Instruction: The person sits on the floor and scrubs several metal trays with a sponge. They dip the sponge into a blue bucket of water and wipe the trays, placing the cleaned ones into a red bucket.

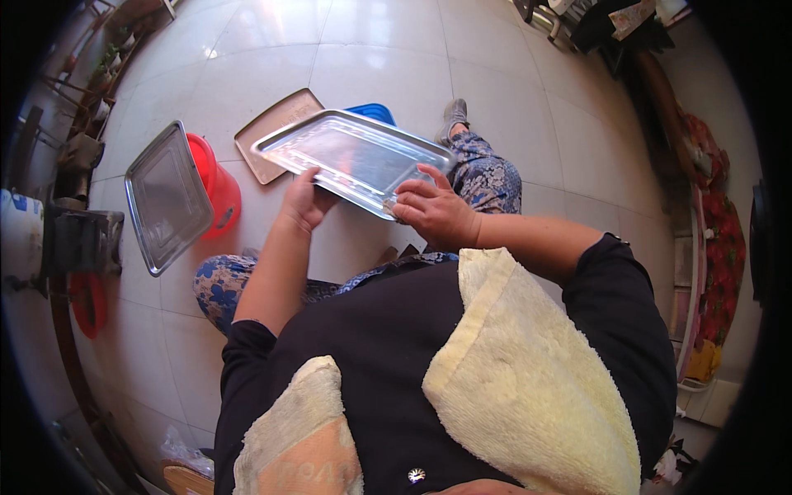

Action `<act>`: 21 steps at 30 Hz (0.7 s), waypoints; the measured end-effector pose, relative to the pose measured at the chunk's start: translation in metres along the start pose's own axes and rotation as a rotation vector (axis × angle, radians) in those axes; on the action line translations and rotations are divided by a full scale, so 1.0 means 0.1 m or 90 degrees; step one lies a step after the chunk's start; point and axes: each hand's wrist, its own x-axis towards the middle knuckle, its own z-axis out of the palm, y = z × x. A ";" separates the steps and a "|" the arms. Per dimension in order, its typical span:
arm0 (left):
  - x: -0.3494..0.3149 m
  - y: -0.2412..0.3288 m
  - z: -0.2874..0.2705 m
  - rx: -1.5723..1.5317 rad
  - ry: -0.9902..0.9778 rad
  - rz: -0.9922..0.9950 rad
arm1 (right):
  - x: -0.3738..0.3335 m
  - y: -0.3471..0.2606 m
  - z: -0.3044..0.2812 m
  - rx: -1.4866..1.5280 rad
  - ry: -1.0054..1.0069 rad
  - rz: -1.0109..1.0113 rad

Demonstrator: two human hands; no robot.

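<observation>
A: Left hand (309,202)?
B: I see it grasping a shiny silver rectangular metal tray (355,157) by the near edge, thumb at the rim, fingers underneath.
A: Right hand (437,210)?
B: At the near-right corner of it, fingers bent. Gripping or just resting, I can't tell from here.
A: Tray position?
B: Held up in front of the torso, between the 2 legs. Past it, a tan flat rectangular tray (262,142) lies on the pale tiled floor (379,25), partly hidden from me. Blue plastic item (375,112) pokes out behind.
A: Left side?
B: Round red plastic bucket (224,196), grey rectangular metal tray (169,198) tilted beside it.
</observation>
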 end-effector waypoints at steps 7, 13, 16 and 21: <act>-0.32 -0.32 -0.09 -0.029 -0.110 -0.045 | 0.68 -0.38 0.30 0.013 -0.069 0.019; 0.13 -0.09 -0.47 -0.004 -0.066 -0.094 | 0.32 0.02 0.60 -0.037 -0.083 0.061; 0.09 0.12 -0.39 0.045 -0.050 -0.115 | -0.25 0.54 0.41 -0.051 -0.158 0.105; -0.06 0.29 -0.27 0.023 -0.021 -0.078 | -0.38 0.61 0.21 -0.047 -0.104 0.097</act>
